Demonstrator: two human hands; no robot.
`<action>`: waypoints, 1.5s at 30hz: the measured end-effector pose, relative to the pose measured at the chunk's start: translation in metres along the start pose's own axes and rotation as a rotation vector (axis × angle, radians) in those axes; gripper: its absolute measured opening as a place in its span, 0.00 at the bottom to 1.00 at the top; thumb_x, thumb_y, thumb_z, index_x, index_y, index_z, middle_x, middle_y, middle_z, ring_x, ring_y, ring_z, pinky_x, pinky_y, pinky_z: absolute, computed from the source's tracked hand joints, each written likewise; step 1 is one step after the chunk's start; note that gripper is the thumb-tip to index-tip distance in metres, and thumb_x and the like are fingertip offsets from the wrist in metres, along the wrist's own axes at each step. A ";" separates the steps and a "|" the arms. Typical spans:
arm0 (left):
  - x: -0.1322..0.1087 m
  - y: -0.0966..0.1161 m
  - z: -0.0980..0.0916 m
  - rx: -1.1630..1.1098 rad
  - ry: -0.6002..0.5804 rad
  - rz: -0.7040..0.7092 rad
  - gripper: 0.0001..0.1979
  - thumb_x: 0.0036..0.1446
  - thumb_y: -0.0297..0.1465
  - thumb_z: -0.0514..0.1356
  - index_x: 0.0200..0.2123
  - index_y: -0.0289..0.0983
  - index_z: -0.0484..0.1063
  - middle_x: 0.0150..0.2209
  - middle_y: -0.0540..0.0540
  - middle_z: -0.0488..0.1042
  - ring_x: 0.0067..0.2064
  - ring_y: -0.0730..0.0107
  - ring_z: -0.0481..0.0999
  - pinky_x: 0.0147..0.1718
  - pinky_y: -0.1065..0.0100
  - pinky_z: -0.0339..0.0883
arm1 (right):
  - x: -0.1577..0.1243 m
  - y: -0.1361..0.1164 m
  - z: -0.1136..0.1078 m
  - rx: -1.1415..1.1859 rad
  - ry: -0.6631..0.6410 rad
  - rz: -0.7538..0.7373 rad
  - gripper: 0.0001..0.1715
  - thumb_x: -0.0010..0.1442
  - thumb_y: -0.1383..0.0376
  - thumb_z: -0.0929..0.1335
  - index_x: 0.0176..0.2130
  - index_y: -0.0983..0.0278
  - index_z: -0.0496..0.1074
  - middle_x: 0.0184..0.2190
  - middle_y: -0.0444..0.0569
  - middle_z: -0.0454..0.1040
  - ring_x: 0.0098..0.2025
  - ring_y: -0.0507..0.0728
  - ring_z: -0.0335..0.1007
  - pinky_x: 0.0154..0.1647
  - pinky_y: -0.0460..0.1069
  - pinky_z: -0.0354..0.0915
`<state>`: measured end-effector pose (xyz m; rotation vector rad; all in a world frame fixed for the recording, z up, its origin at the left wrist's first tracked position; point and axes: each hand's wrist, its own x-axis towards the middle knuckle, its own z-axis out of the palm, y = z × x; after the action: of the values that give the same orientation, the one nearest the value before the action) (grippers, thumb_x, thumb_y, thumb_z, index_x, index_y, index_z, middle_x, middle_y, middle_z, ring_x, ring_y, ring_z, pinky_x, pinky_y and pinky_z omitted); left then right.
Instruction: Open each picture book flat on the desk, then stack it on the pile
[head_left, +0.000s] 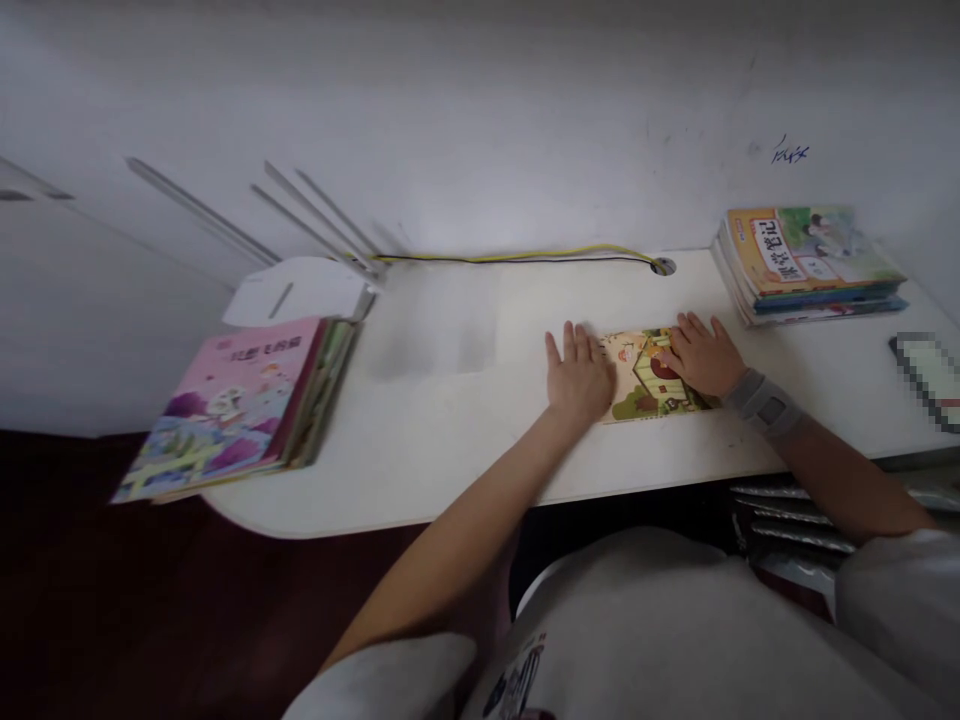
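Observation:
A picture book (637,375) with a house drawn on its cover lies flat on the white desk (465,430) in front of me. At its left edge rests my left hand (579,378), palm down with the fingers stretched out. My right hand (705,358) lies over the book's right side, fingers spread, and hides part of the cover. A grey band (766,402) wraps my right wrist. Neither hand is closed around anything.
Left stands a stack of picture books (232,410), pink cover on top, overhanging the desk edge beside a white router (289,290). Another book stack (814,260) sits at the back right, near a phone-like object (930,375), pixelated. Cables (517,258) run along the wall to a hole.

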<state>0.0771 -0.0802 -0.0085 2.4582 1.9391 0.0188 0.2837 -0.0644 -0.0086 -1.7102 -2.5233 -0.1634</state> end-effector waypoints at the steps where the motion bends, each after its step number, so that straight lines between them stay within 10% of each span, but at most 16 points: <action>1: 0.001 0.008 -0.003 -0.009 0.001 0.017 0.31 0.66 0.37 0.38 0.65 0.22 0.51 0.67 0.30 0.48 0.69 0.44 0.39 0.64 0.42 0.30 | 0.004 -0.009 -0.006 0.011 0.023 -0.013 0.33 0.68 0.54 0.52 0.57 0.76 0.64 0.62 0.68 0.59 0.64 0.69 0.53 0.61 0.67 0.49; 7: 0.005 0.034 0.005 -0.109 -0.106 0.155 0.35 0.62 0.39 0.48 0.68 0.30 0.42 0.69 0.33 0.44 0.69 0.40 0.40 0.62 0.40 0.39 | 0.006 -0.048 -0.001 0.159 0.032 -0.186 0.37 0.67 0.51 0.53 0.64 0.72 0.54 0.65 0.60 0.57 0.67 0.63 0.50 0.64 0.62 0.47; 17: 0.005 0.004 0.018 -0.172 0.027 0.282 0.34 0.63 0.48 0.44 0.65 0.33 0.55 0.67 0.35 0.51 0.68 0.42 0.47 0.63 0.43 0.43 | 0.005 -0.023 0.016 0.193 -0.039 -0.335 0.53 0.57 0.40 0.61 0.65 0.77 0.51 0.65 0.64 0.53 0.68 0.69 0.43 0.66 0.62 0.41; 36: 0.003 -0.044 0.020 -0.220 0.016 -0.137 0.33 0.65 0.44 0.43 0.62 0.22 0.54 0.66 0.27 0.53 0.68 0.49 0.49 0.63 0.52 0.46 | -0.010 0.006 0.032 0.211 0.082 -0.130 0.44 0.61 0.46 0.60 0.62 0.76 0.57 0.62 0.68 0.57 0.66 0.70 0.48 0.64 0.64 0.51; 41: 0.008 -0.057 0.016 -0.488 0.135 -0.149 0.17 0.63 0.36 0.50 0.44 0.31 0.71 0.55 0.33 0.68 0.60 0.52 0.63 0.58 0.54 0.57 | -0.005 0.002 0.035 0.231 0.144 -0.148 0.42 0.61 0.46 0.61 0.60 0.76 0.59 0.60 0.68 0.61 0.63 0.69 0.53 0.62 0.62 0.54; 45: 0.011 -0.059 0.013 -1.064 0.182 -0.278 0.18 0.60 0.36 0.52 0.49 0.34 0.70 0.44 0.40 0.75 0.45 0.60 0.75 0.45 0.60 0.69 | 0.005 0.006 0.038 0.333 0.204 -0.122 0.34 0.61 0.49 0.61 0.57 0.70 0.63 0.53 0.63 0.69 0.56 0.66 0.62 0.57 0.62 0.58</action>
<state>0.0224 -0.0556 -0.0221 1.5071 1.6243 0.9974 0.2865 -0.0523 -0.0450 -1.3442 -2.3463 0.0681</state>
